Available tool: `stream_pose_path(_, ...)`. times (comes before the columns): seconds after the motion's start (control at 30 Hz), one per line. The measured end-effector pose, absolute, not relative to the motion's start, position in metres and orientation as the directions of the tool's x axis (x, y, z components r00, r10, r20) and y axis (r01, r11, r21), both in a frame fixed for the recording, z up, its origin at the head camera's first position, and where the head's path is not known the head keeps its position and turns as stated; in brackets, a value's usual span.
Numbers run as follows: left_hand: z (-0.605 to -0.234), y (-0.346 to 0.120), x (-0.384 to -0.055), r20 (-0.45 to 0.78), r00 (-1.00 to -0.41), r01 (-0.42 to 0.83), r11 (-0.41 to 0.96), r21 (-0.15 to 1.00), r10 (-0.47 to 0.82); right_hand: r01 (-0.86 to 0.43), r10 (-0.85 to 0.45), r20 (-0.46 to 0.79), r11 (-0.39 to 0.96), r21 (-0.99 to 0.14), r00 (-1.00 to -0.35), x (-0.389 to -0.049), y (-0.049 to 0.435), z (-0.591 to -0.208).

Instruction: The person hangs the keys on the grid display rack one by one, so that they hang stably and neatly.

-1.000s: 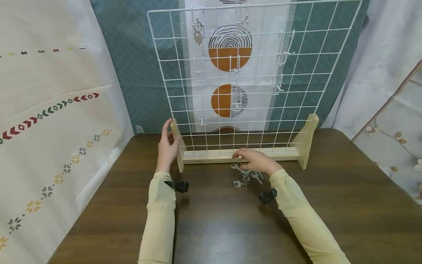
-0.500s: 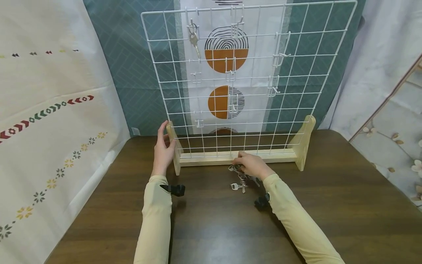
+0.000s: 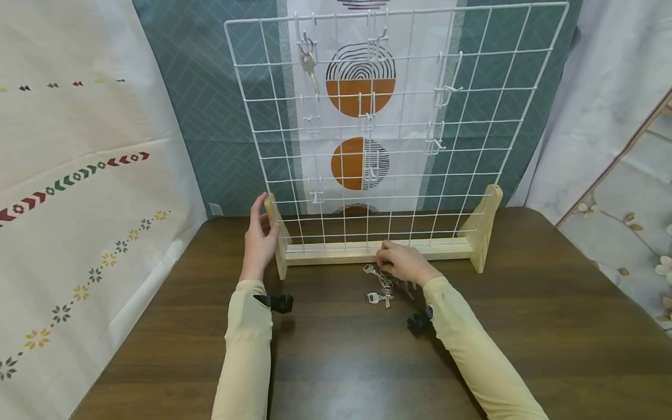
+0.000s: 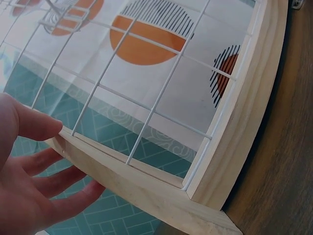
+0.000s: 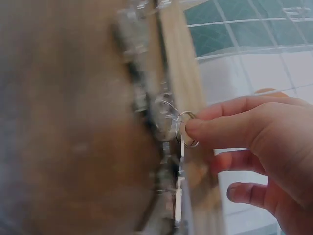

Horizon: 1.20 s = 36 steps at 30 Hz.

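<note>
My left hand [image 3: 258,248] holds the left wooden upright [image 4: 132,183] of a stand, thumb on one side and fingers on the other. The stand bears a white wire grid [image 3: 420,10]. At the foot of the grid, my right hand [image 3: 406,263] pinches a metal key ring [image 5: 194,143] between thumb and fingertips. From this ring hangs a key [image 5: 178,200], seen edge-on in the right wrist view. Under the hand, several more keys [image 3: 374,298] with rings lie in a loose pile, partly hidden by it. Another key [image 3: 308,63] hangs from a hook at the grid's upper left.
Several white hooks [image 3: 443,90] are fixed at different heights on the grid. A pale wooden crossbar [image 3: 336,255] joins the two uprights behind the keys. Brown tabletop [image 3: 336,350] spreads in front of the stand. Patterned cloths hang behind and at both sides.
My right hand's fingers have come down to the keys and drawn together on a key ring, then moved slightly right. The left hand stays on the upright. The head view has shifted slightly.
</note>
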State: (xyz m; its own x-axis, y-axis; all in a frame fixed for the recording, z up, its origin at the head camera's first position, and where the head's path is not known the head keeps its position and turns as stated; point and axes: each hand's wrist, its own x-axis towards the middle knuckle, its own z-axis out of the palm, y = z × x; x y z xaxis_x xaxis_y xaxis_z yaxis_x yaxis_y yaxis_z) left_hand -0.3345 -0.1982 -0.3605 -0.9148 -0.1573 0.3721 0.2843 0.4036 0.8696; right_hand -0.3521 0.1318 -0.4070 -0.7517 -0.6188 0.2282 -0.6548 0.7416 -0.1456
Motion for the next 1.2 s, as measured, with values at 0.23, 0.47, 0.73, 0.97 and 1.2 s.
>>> stream_pose_path(0.23,-0.356,-0.203,-0.334,0.383,-0.910,0.294,0.406,0.865,-0.158,-0.631,-0.577,0.274,0.754,-0.184,-0.769,-0.348,0.133,-0.386)
stream_pose_path(0.47,-0.353,-0.204,-0.334,0.389,-0.907,0.303,0.386,0.871,-0.164,-0.631,-0.530,0.393,0.751,-0.195,-0.752,-0.345,0.137,-0.361)
stream_pose_path(0.73,-0.362,-0.198,-0.333,0.371,-0.914,0.285,0.391,0.875,-0.164,-0.642,-0.470,0.565,0.753,-0.144,-0.678,-0.329,0.143,-0.315)
stream_pose_path(0.97,-0.362,-0.194,-0.334,0.365,-0.916,0.285,0.369,0.885,-0.168,-0.694,-0.533,0.657,0.720,0.021,-0.533,-0.318,0.138,-0.224)
stream_pose_path(1.2,-0.362,-0.197,-0.327,0.366,-0.915,0.285,0.370,0.884,-0.169,-0.691,-0.546,0.692,0.717,0.094,-0.472,-0.307,0.129,-0.138)
